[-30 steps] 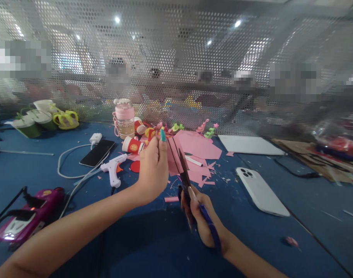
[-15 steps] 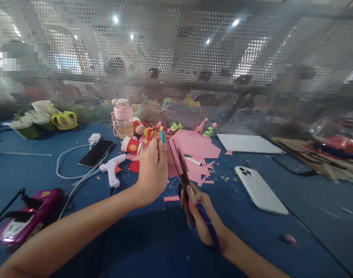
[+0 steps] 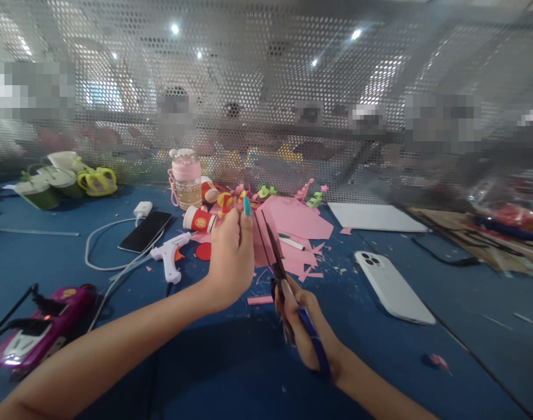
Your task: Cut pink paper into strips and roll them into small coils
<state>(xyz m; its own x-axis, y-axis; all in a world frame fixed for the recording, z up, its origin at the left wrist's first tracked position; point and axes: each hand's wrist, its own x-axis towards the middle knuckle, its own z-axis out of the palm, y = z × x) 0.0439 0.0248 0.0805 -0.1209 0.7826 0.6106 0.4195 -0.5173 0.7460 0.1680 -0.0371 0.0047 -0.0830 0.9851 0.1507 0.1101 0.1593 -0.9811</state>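
Observation:
My left hand (image 3: 231, 256) is closed, thumb upright, with a turquoise tip (image 3: 247, 206) that looks like a long nail. What its fingers pinch, if anything, is hidden behind them. Dark-bladed scissors with blue handles (image 3: 312, 335) are in my right hand (image 3: 307, 318), fingers through the loops. Their blades (image 3: 272, 248) point up and away, just right of my left hand. Behind the blades lies pink paper (image 3: 296, 216) in sheets and cut scraps, with a white-barrelled pen (image 3: 292, 242) on it. A short pink strip (image 3: 260, 300) rests on the table between my hands.
Left of my hands are a white glue gun (image 3: 167, 256), a black phone (image 3: 146, 231), a red paper cup (image 3: 199, 220), a pink-lidded bottle (image 3: 186, 178) and a purple power strip (image 3: 42, 326). A white phone (image 3: 393, 286) lies right. Behind stands a perforated metal screen (image 3: 266, 70).
The scissor blades have come closer together, and my right hand has shifted very slightly. My left hand stays almost in place.

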